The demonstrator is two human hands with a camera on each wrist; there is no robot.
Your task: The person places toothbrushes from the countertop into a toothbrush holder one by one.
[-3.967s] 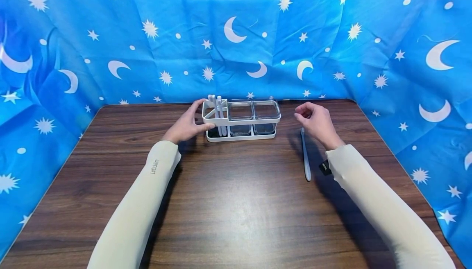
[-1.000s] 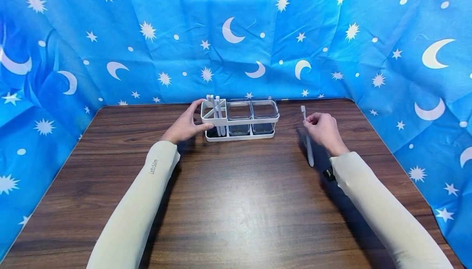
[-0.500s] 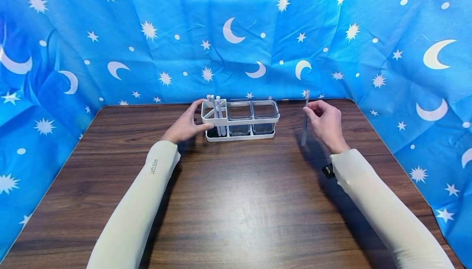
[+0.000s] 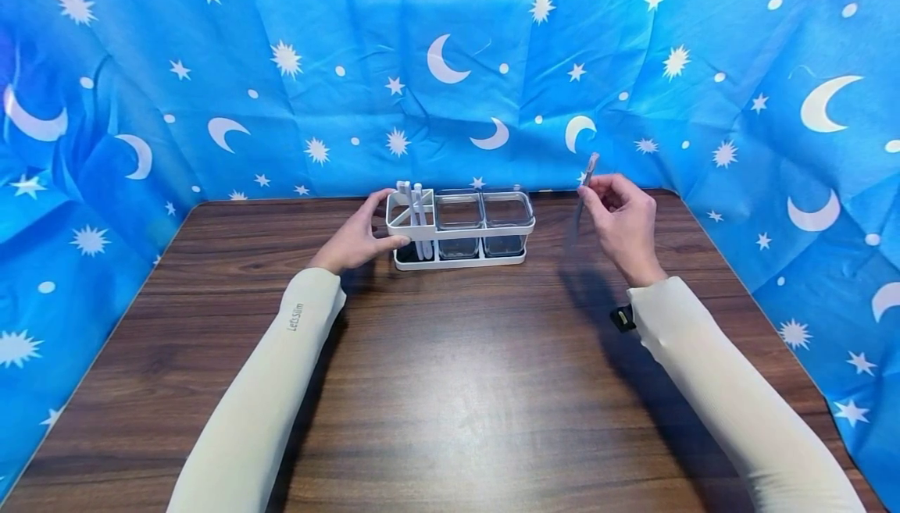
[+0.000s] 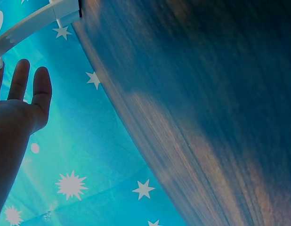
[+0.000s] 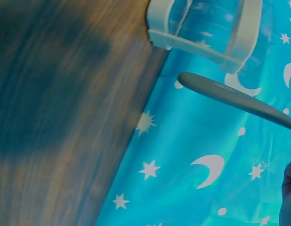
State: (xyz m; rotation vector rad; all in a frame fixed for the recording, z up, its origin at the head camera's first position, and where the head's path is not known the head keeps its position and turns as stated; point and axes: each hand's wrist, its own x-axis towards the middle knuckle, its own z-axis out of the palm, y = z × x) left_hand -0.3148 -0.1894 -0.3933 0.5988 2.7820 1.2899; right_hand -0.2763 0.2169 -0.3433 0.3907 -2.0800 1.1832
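Note:
At the back of the table, a white-framed toothbrush holder (image 4: 460, 233) stands upright. Two toothbrushes (image 4: 419, 220) lean in its divided left compartment. My left hand (image 4: 358, 241) grips the holder's left end, thumb at the front and fingers behind; its frame also shows at the top of the left wrist view. To the right of the holder, my right hand (image 4: 624, 220) pinches a grey toothbrush (image 4: 591, 165) near its head, bristle end up. Its handle (image 6: 230, 96) hangs down, raised off the table, and the right wrist view shows its rounded end near the holder's frame.
Two clear square cups (image 4: 506, 212) fill the holder's middle and right places. The dark wood table (image 4: 450, 388) ends just behind the holder, where a blue curtain (image 4: 450, 107) with moons and stars hangs. A black device (image 4: 623, 318) sits at the right wrist.
The right hand has taken hold of the grey toothbrush that lay on the table, then lifted it and turned it upright. The left hand has stayed on the holder.

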